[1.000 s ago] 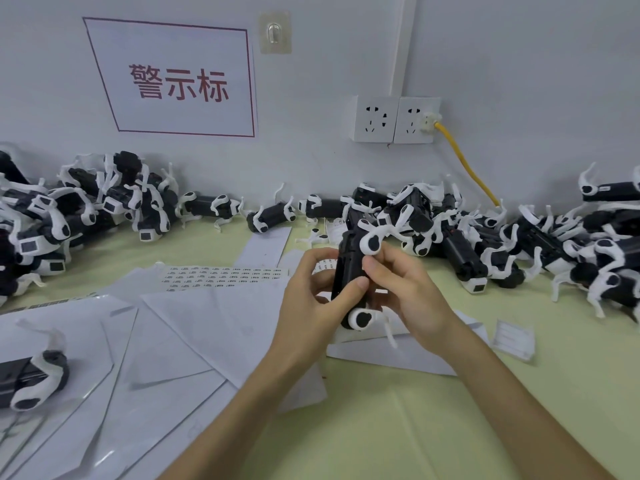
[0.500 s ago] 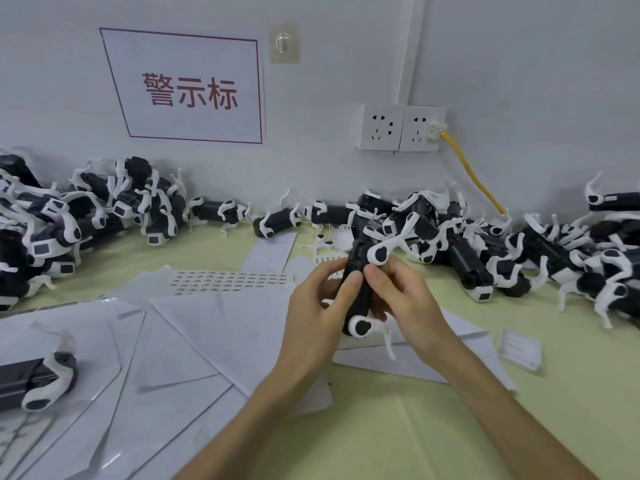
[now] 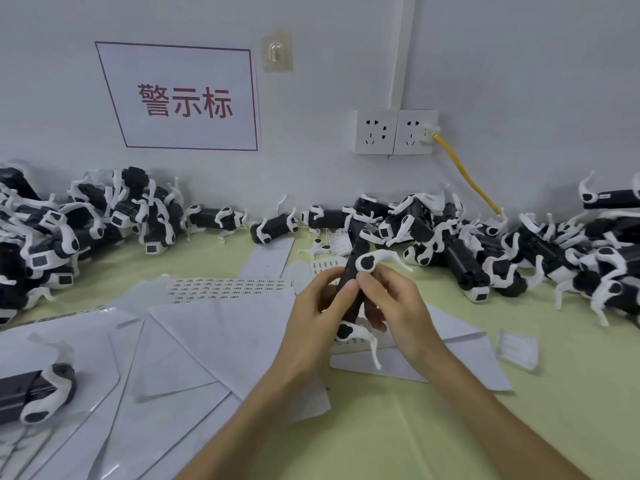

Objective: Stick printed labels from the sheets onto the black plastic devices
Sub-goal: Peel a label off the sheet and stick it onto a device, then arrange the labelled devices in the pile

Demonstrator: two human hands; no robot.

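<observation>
I hold one black device (image 3: 354,271) with white curved clips upright above the table, between both hands. My left hand (image 3: 313,318) grips its left side, thumb pressed on the front face. My right hand (image 3: 394,310) grips the right side, thumb meeting the left thumb on the body. A label sheet (image 3: 228,288) with rows of small printed labels lies flat just left of my hands. Another strip of labels (image 3: 327,265) peeks out behind the device.
Piles of black-and-white devices line the wall at the left (image 3: 83,223) and right (image 3: 485,244). One device (image 3: 38,393) lies on loose white backing sheets (image 3: 194,341) at the near left. A small clear packet (image 3: 517,348) lies right. A yellow cable (image 3: 464,174) runs from the wall socket.
The held device has turned from face-on to more edge-on and tilted, and both thumbs have slid up together on its body. The camera has tipped downward.
</observation>
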